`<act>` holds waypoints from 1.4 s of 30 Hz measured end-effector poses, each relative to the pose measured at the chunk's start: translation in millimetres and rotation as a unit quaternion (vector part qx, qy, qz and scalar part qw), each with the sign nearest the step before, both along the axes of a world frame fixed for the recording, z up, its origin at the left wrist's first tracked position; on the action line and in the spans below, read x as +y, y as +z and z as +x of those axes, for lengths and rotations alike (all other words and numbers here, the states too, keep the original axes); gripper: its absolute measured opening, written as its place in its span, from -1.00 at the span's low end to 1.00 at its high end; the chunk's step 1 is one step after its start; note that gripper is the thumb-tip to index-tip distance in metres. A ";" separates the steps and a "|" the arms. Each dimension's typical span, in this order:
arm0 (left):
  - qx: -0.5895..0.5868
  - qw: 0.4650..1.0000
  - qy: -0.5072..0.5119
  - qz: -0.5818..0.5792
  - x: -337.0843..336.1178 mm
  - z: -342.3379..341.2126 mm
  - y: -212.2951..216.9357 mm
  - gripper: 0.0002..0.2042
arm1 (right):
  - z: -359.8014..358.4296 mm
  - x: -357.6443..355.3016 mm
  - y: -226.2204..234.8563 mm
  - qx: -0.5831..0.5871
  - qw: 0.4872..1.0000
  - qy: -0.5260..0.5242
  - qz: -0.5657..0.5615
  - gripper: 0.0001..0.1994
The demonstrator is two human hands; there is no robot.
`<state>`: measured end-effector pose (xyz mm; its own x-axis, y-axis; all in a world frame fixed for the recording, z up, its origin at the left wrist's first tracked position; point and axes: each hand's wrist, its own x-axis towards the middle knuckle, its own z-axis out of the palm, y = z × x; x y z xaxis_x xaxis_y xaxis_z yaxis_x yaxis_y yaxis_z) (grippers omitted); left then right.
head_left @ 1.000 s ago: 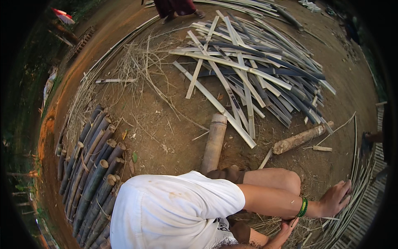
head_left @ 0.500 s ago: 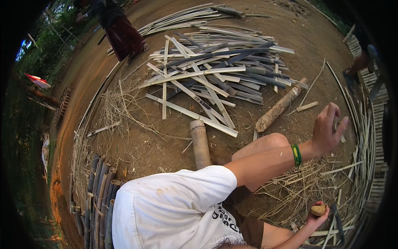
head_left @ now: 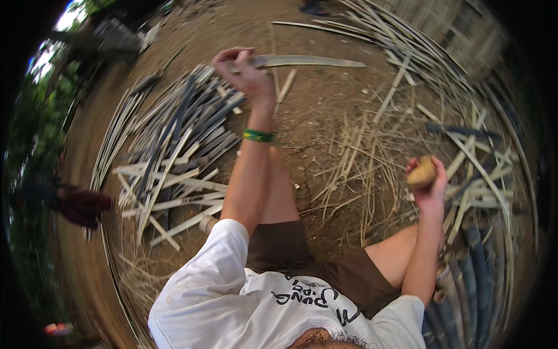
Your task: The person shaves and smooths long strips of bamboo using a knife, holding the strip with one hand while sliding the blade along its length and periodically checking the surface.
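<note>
My left hand (head_left: 247, 72) is stretched out ahead, fingers curled around one end of a long, flat, pale strip (head_left: 314, 60). The strip points to the right and narrows at its far end; it looks like split bamboo, though blur leaves its material unsure. On the right, my right hand (head_left: 433, 189) is raised above my bent knee. Its fingers wrap a rounded tan piece (head_left: 422, 173), smooth and wooden-looking. Whether anything extends from that piece cannot be seen. Both hands are well apart, with loose bamboo shavings (head_left: 357, 168) on the ground between them.
Split bamboo strips (head_left: 186, 122) lie heaped at the left. More crossed strips (head_left: 479, 168) lie on the right, above dark bamboo poles (head_left: 462, 285). Long slats (head_left: 401, 43) lean near a woven wall (head_left: 447, 26). Another person (head_left: 81, 203) is at the far left.
The view has swung right, so the bamboo heap appears farther left. My left hand now shows the long strip side-on. My right hand, still around the tan piece, appears higher in view.
</note>
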<state>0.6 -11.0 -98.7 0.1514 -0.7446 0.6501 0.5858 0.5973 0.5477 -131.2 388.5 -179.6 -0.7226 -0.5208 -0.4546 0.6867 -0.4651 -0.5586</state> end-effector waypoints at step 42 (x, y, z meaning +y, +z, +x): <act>0.132 0.918 -0.350 -0.131 153.8 -11.2 181.4 -0.72 | 19.7 47.0 3.0 0.141 0.978 -0.043 0.150 -0.79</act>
<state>-10.6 142.7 82.7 -0.1269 -0.5431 0.8300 0.9680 0.1150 0.2232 -111.5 435.5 -176.6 -0.8769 -0.3261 -0.3532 0.4506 -0.3017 -0.8402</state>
